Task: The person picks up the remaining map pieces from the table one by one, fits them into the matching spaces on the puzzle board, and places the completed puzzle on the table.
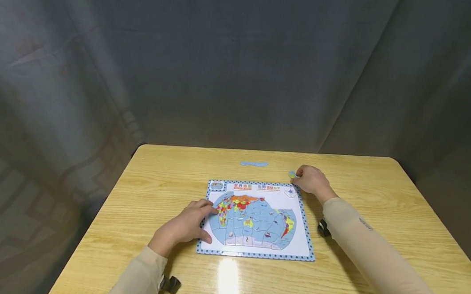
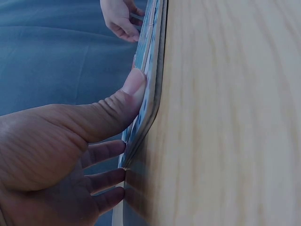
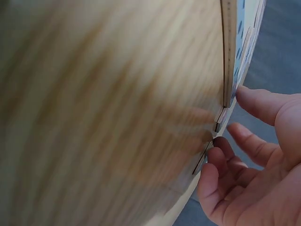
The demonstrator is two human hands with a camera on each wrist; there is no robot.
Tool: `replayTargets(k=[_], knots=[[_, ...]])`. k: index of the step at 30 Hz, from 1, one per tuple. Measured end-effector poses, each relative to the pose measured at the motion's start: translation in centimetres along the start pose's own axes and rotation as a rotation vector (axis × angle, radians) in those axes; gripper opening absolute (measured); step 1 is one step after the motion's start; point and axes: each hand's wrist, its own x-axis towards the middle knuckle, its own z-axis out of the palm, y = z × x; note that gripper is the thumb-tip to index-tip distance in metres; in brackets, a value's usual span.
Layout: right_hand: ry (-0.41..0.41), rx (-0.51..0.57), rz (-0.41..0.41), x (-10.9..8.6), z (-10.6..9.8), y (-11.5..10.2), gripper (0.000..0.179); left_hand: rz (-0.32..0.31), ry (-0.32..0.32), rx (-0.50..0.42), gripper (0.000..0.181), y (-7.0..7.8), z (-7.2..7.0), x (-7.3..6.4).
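Observation:
A world-map jigsaw board (image 1: 254, 255) with a blue dotted border lies on the wooden table, many pieces set in it and a white gap at the map's upper right. My left hand (image 1: 189, 220) rests on its left side, fingers spread; the left wrist view shows the thumb (image 2: 134, 89) on the border. Beyond the board's top right corner, my right hand (image 1: 311, 180) reaches over a small blue-and-green puzzle piece (image 1: 292, 174). Its fingertips are right at the piece, thumb and forefinger apart in the right wrist view.
Blue puzzle pieces (image 1: 254, 164) lie near the table's back edge, behind the board. A grey curtain (image 1: 239, 67) hangs behind the table (image 1: 170, 170) and at both sides. Black wrist cameras (image 1: 172, 285) hang beneath the forearms.

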Motion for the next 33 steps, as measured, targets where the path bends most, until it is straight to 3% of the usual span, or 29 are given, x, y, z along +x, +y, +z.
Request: replayTargets(k=[18, 33], knots=[[-0.033, 0.062, 0.075, 0.02, 0.08, -0.36, 0.049, 0.010, 0.003, 0.004, 0.076, 0.27, 0.03, -0.35], [0.063, 0.098, -0.018, -0.42, 0.37, -0.99, 0.015, -0.005, -0.001, 0.002, 0.076, 0.63, -0.15, -0.37]])
